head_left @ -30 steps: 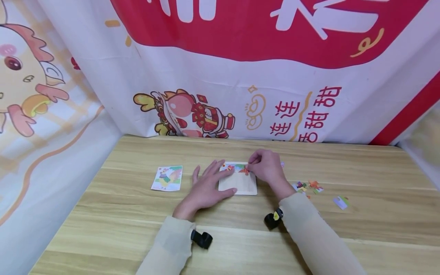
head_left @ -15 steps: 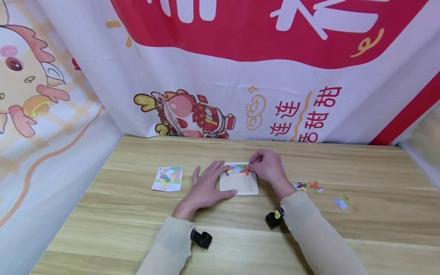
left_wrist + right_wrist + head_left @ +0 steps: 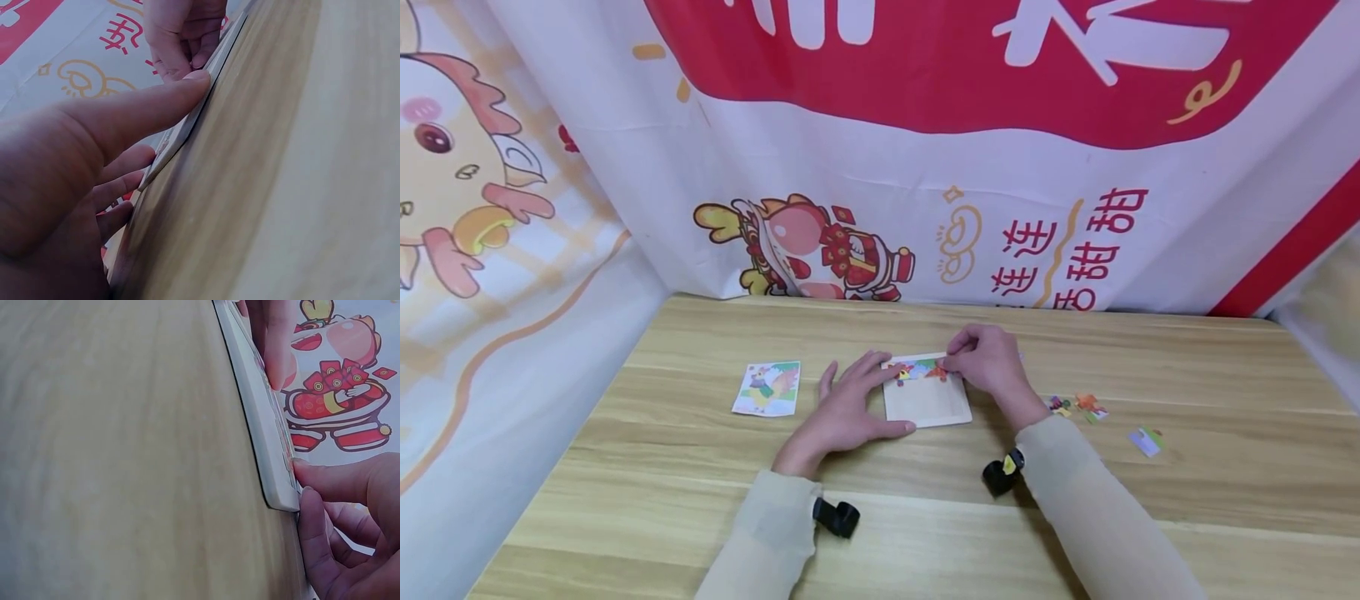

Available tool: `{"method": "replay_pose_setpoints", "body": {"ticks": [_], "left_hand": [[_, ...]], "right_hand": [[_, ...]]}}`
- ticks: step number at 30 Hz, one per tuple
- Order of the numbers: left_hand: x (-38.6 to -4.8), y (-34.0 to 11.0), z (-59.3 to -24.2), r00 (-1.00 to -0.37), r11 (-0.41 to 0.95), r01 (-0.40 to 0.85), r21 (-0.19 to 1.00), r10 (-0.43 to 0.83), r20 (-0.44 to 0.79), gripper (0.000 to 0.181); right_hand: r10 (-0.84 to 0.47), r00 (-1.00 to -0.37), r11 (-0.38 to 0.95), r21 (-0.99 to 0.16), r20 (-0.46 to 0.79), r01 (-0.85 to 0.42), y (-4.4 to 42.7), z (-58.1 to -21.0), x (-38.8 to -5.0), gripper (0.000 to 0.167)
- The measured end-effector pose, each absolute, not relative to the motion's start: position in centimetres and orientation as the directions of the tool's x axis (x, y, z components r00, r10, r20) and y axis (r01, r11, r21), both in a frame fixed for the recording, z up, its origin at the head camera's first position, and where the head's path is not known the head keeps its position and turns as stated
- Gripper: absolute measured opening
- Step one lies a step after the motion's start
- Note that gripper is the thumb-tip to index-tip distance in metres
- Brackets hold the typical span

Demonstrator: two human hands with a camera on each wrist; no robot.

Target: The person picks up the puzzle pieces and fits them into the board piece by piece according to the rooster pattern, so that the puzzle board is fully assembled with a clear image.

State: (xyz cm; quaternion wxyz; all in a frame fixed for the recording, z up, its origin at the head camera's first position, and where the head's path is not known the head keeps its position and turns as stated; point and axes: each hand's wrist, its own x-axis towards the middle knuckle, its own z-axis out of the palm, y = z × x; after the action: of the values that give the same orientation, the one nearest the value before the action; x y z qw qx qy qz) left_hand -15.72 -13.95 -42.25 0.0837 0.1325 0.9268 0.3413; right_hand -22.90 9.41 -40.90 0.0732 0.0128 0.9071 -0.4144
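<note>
Spanning the wooden puzzle board, the left hand has fingers spread, thumb on the near edge, forefinger over the strip of fitted pieces along the far edge. Right hand: thumb and forefinger pinch the board's far right corner (whether a piece sits between them, cannot tell). Board lies on the wood-grain table, its near part bare. Picture card to the left, apart from the left hand; loose pieces near the right forearm.
</note>
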Motion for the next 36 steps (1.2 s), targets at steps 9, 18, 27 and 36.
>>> {"method": "replay_pose_setpoints", "body": {"ticks": [9, 18, 27, 36], "left_hand": [[-15.8, -13.7, -42.2, -0.956, 0.736, 0.182, 0.653, 0.288, -0.058, 0.087], [-15.7, -13.6, -42.1, -0.959, 0.735, 0.179, 0.655, 0.280, -0.053, 0.087], [-15.7, -13.7, -42.2, -0.959, 0.743, 0.181, 0.644, 0.279, -0.052, 0.089], [-15.6, -13.6, -42.3, -0.959, 0.740, 0.165, 0.652, 0.276, -0.071, 0.092]], "right_hand": [[-0.067, -0.985, 0.600, -0.795, -0.161, 0.089, 10.7, -39.4, -22.4, 0.031], [-0.067, -0.980, 0.383, -0.912, -0.186, 0.147, 14.3, -36.5, -20.8, 0.044], [-0.036, -0.989, 0.420, -0.900, -0.145, 0.117, 17.7, -36.4, -19.5, 0.054], [-0.050, -0.986, 0.488, -0.865, -0.160, 0.116, 20.5, -37.2, -18.6, 0.053]]}}
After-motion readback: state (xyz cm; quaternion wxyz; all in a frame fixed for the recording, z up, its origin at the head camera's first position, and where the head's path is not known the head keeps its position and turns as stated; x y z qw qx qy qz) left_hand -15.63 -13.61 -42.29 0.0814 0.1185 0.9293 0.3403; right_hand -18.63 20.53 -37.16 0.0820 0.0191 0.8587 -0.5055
